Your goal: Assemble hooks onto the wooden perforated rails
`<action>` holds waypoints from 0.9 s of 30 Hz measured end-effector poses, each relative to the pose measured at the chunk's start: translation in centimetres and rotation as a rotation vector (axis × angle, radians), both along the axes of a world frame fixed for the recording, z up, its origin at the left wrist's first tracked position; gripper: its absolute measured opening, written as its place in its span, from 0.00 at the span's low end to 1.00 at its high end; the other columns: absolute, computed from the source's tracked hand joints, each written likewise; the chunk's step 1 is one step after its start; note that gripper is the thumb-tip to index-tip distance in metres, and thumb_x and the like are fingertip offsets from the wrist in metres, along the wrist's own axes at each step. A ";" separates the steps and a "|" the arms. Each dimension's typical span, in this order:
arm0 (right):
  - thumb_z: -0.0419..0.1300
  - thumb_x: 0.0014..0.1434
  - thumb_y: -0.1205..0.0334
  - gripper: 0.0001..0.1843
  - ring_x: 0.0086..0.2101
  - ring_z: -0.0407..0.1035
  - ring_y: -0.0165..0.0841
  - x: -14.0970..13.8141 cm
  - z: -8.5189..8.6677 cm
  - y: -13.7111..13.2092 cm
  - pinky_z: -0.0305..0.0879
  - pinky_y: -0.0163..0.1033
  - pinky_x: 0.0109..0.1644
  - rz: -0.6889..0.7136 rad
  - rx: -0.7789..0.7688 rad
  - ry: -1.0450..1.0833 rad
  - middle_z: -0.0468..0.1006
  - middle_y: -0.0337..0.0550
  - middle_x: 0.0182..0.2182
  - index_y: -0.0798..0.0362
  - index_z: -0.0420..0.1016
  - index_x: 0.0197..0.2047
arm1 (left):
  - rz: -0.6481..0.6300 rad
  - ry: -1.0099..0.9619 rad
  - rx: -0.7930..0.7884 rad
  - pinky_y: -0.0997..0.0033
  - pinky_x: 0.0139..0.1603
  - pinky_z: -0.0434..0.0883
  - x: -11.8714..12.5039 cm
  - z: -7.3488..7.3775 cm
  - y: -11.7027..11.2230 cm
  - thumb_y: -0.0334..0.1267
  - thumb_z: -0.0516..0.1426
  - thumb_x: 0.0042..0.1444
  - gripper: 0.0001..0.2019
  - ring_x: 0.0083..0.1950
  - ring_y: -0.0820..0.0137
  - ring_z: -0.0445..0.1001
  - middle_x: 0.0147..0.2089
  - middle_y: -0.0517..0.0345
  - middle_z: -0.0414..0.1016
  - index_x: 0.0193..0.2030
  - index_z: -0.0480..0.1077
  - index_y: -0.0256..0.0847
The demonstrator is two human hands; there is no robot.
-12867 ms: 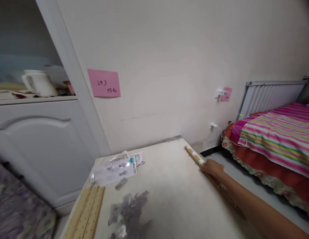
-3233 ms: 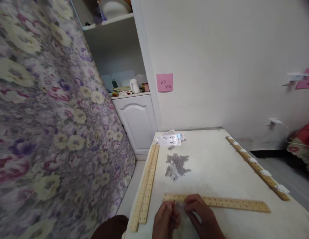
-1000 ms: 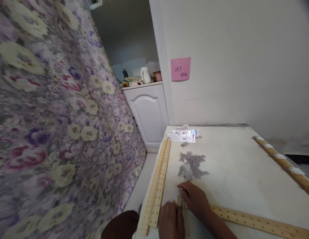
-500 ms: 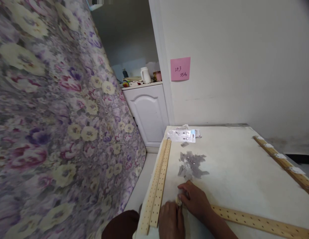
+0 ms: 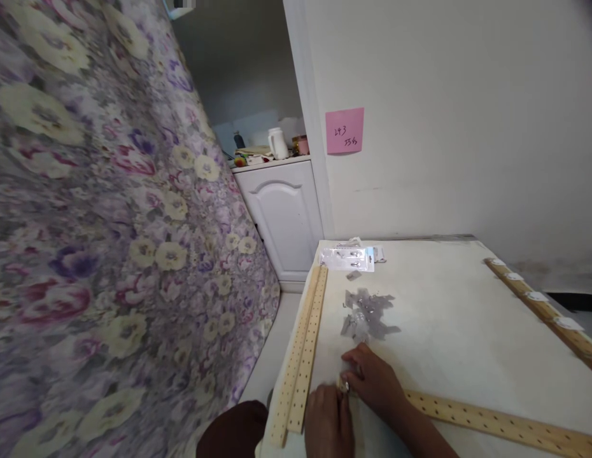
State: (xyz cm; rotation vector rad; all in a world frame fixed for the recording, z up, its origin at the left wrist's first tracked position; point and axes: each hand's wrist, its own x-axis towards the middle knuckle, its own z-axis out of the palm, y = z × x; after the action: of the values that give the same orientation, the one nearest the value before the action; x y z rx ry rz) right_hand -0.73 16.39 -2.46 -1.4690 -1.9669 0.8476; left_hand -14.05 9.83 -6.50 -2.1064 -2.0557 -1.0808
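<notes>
A pale wooden strip with drilled holes point(image 5: 472, 415) lies across the near part of the table, its left end between my hands. My left hand point(image 5: 328, 420) is closed at that end, fingers curled down against it. My right hand point(image 5: 375, 381) reaches over the strip, thumb and forefinger bent together at a small shiny metal piece point(image 5: 346, 385) on the strip's end; its exact kind is too small to tell. Just beyond my right hand lies a pile of small clear plastic bags point(image 5: 367, 315) with tiny metal parts in them.
Two more drilled wooden strips point(image 5: 303, 356) lie along the table's left edge. Blister packs point(image 5: 348, 259) lie at the back left. A wooden strip with white pieces on it point(image 5: 539, 302) runs along the right edge. A floral curtain point(image 5: 133, 254) hangs at left.
Both hands stay at the strip's left end, with only slight finger movement. The view has shifted a little; the other things lie as before.
</notes>
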 end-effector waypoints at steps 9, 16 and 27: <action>0.57 0.52 0.60 0.13 0.39 0.70 0.31 0.2 0.2 -0.1 0.61 0.34 0.44 0.014 0.008 0.006 0.74 0.37 0.39 0.47 0.72 0.43 | 0.002 0.022 -0.013 0.65 0.34 0.61 0.1 0.8 0.0 0.40 0.47 0.63 0.12 0.33 0.65 0.68 0.29 0.57 0.69 0.28 0.63 0.44; 0.57 0.53 0.59 0.12 0.39 0.69 0.31 0.2 0.2 -0.1 0.60 0.34 0.43 0.012 0.025 0.013 0.74 0.38 0.39 0.47 0.72 0.42 | 0.014 0.045 -0.050 0.65 0.34 0.61 0.1 1.4 0.1 0.39 0.48 0.62 0.11 0.33 0.64 0.69 0.30 0.57 0.70 0.29 0.64 0.44; 0.59 0.50 0.62 0.14 0.37 0.69 0.31 0.1 0.3 0.1 0.62 0.34 0.42 -0.004 -0.010 0.007 0.74 0.37 0.40 0.47 0.73 0.42 | -0.014 0.101 -0.075 0.67 0.33 0.63 0.0 2.2 -0.1 0.39 0.50 0.61 0.09 0.33 0.65 0.70 0.30 0.56 0.71 0.30 0.65 0.44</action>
State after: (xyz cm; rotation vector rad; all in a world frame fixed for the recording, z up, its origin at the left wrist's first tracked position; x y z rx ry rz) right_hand -0.61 16.48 -2.17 -1.4737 -1.9565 0.8613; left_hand -14.07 9.75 -4.29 -2.1632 -2.0698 -0.8928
